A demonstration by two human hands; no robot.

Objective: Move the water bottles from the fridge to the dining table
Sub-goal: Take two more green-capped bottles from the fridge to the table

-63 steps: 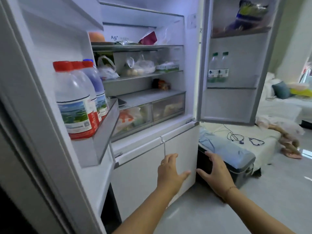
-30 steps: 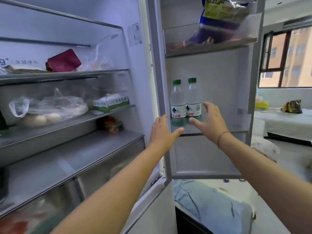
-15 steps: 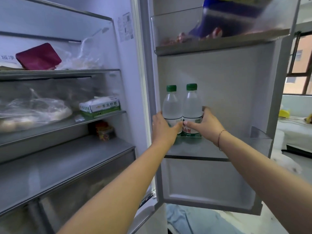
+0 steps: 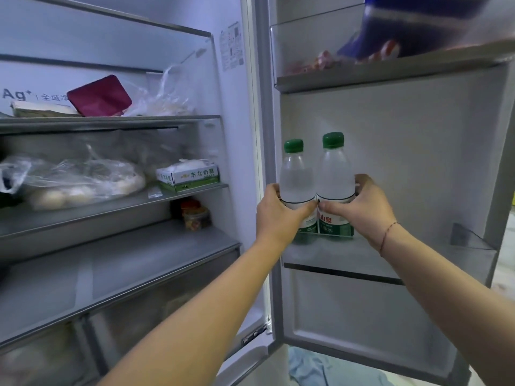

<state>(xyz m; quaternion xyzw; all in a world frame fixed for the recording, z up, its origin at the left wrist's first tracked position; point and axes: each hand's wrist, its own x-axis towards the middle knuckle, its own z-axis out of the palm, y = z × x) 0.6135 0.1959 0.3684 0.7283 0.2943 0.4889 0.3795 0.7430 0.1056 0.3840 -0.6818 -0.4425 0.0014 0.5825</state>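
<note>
Open fridge (image 4: 237, 112), seen from head height, with the main compartment at left and the inner face of its right door (image 4: 404, 135) at right. At centre, the left hand (image 4: 278, 215) has fingers and thumb wrapped round the lower body of the left bottle (image 4: 295, 176), thumb lying across the front at the top of the label. Beside it, the right hand (image 4: 365, 207) is clamped in the same way on the right bottle (image 4: 334, 174), thumb along the label's upper edge and fingers curled round the far side; a thin red cord (image 4: 388, 232) circles the wrist. The two thumb tips nearly meet between the bottles. Both bottles are clear plastic with green caps and green-and-white labels, upright, side by side and touching. They are at the left end of the door shelf (image 4: 418, 257), their bases showing behind its clear front rail; whether the bases rest on the shelf or are raised off it cannot be told. Above, an upper door bin (image 4: 306, 45) holds a blue bag (image 4: 418, 26), blurred. In the main compartment, the middle glass shelf (image 4: 111, 206) carries a green-and-white carton (image 4: 189, 175) and, left of it, a clear plastic bag (image 4: 78, 179) of pale round items. Beneath the carton stands a small jar (image 4: 195, 215). On the top shelf (image 4: 111, 121) a maroon pouch (image 4: 99, 96) lies tilted beside crumpled plastic wrap. Below the door, blue cloth (image 4: 320, 369)
</note>
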